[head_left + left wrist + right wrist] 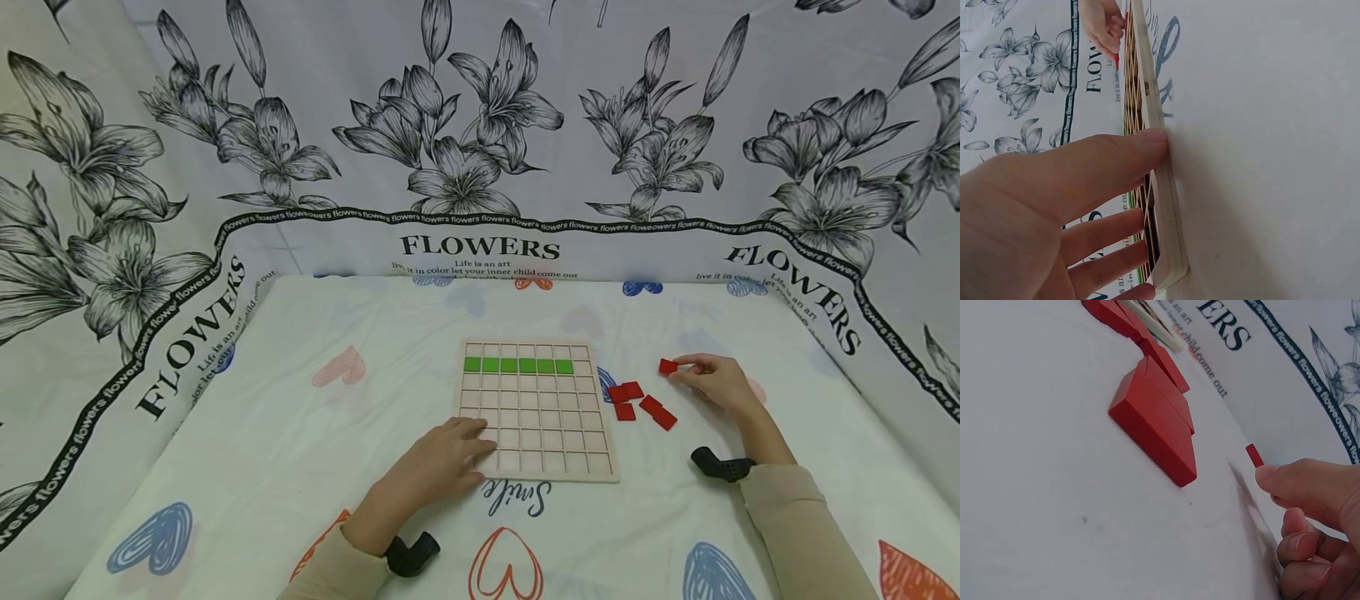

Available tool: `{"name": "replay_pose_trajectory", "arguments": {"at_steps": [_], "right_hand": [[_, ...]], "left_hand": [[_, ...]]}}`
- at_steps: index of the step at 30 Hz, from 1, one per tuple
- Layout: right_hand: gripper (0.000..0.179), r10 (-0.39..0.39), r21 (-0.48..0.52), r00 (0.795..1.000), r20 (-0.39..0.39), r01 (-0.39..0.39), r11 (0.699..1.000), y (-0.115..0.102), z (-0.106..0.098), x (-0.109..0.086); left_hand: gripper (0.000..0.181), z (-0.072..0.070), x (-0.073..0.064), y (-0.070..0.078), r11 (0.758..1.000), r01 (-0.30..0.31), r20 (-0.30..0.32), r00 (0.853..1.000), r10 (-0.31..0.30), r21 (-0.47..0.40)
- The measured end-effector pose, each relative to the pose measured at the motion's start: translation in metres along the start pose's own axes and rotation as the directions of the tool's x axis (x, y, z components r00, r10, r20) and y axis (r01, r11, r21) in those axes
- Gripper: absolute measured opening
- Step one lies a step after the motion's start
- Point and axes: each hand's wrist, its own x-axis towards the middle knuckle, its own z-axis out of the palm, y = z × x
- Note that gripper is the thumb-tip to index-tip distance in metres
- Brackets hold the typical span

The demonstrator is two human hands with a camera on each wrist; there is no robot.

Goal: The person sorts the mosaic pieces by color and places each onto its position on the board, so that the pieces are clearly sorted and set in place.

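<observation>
Red and small, one tile (667,367) is pinched between the thumb and fingers of your right hand (716,385), to the right of the wooden grid board (552,421); whether it touches the cloth below, you cannot tell. Five more red tiles (625,412) lie loose between that hand and the board, some touching one another. Your left hand (442,458) grasps nothing: its fingers lie fairly straight over the board's near left part, thumb against the edge. Six green tiles (527,365) sit side by side in the second row from the far edge, starting at the left. Under everything spreads a white tablecloth (247,450) printed with hearts, and the word "Smile" (517,497) shows upside down just below the board. Beige sleeves (810,525) cover your forearms, a black device (412,554) sits at each wrist, and a flower-printed curtain (480,175) hangs behind.
</observation>
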Motion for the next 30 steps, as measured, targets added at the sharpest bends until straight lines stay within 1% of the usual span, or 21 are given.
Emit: {"name": "replay_pose_trajectory", "arguments": {"at_steps": [5, 11, 17, 21, 30], "right_hand": [[0.057, -0.013, 0.021, 1.0, 0.012, 0.013, 1.0, -0.003, 0.001, -0.003], [0.058, -0.027, 0.002, 0.999, 0.02, 0.027, 1.0, -0.007, 0.005, -0.006], [0.056, -0.054, 0.004, 0.998, 0.02, 0.054, 0.999, -0.013, 0.008, -0.009], [0.054, -0.073, 0.012, 0.997, 0.019, 0.073, 0.997, -0.019, 0.01, -0.01], [0.05, -0.095, -0.001, 0.995, 0.02, 0.095, 0.995, -0.031, 0.018, -0.012]], "left_hand": [[0.04, 0.001, 0.0, 0.0, 1.0, 0.012, 0.006, 1.0, -0.012, -0.019], [0.039, 0.002, 0.0, 0.0, 0.999, 0.02, 0.009, 1.0, -0.02, -0.026], [0.039, 0.002, -0.001, 0.0, 1.0, 0.013, 0.0, 1.0, -0.013, -0.014], [0.038, 0.002, -0.001, -0.001, 1.0, -0.004, -0.015, 1.0, 0.004, -0.008], [0.038, 0.003, 0.0, -0.001, 1.0, -0.002, -0.017, 1.0, 0.002, -0.016]]}}
